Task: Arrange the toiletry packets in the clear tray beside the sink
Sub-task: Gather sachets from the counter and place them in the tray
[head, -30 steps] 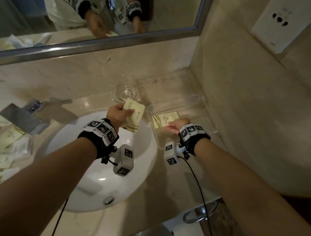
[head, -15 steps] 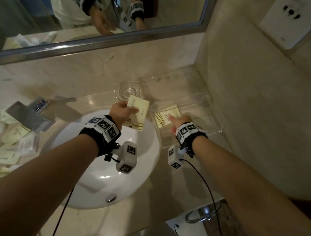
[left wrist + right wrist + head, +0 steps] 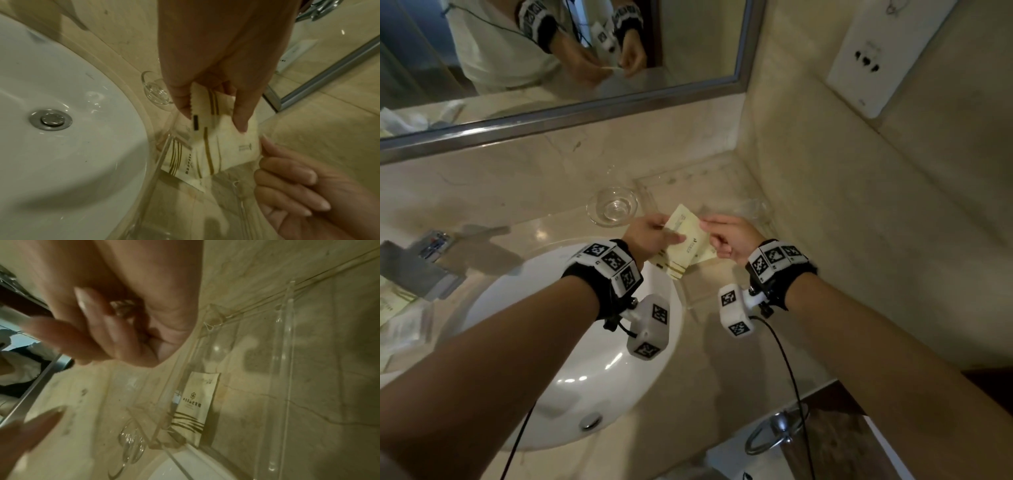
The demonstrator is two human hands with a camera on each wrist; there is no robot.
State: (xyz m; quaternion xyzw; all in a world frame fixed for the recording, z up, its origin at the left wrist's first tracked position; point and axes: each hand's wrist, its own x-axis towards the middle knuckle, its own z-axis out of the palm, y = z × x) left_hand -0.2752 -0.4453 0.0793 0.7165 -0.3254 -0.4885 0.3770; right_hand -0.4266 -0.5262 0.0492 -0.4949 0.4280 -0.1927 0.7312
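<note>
While the left hand [image 3: 650, 233] pinches a small stack of cream toiletry packets [image 3: 685, 241] at frame centre, the right hand [image 3: 726, 236] nips its far edge. Risk: an uneven pull fans or drops packets into the sink [image 3: 571, 342]. One packet [image 3: 193, 404] already lies in the clear tray [image 3: 285, 369] beyond.

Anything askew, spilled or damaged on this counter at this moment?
Nothing spilled or damaged. One packet lies flat in the clear tray; the left hand holds more packets above it, the right hand pinching one. Loose packets remain left of the sink, not yet arranged.
</note>
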